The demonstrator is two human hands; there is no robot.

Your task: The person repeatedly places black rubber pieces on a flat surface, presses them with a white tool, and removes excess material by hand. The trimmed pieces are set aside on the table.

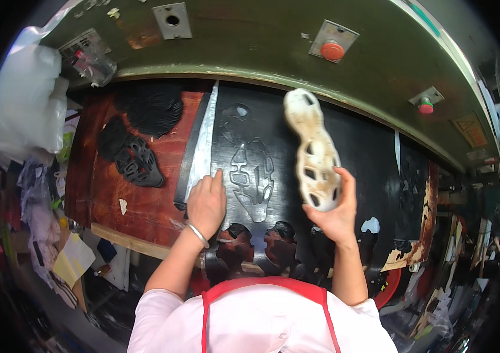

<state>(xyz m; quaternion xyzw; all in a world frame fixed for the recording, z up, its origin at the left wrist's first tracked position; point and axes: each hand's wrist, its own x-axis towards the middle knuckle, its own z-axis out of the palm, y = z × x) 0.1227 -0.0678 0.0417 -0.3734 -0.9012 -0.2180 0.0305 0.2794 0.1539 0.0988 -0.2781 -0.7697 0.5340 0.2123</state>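
Note:
In my right hand (339,216) is a white, sole-shaped cutting die (312,128) with several openings and brownish stains. Thumb and fingers grip its near end, and it is tilted over a black sheet (370,159). My left hand (207,203) rests on the sheet's left part with its index finger stretched out and the other fingers loosely bent. It appears to hold nothing, though its fingertips are partly hidden. Just right of it, a sole-shaped outline with openings (252,197) is cut into the sheet. Pale strip-like material (204,138) lies beside my left hand.
Black cut pieces (138,163) lie on the reddish board (100,188) at left. A green machine beam (250,44) with a red button (331,51) spans the far side. Ragged cutouts (235,244) line the sheet's near edge. White plastic bags (26,106) hang at far left.

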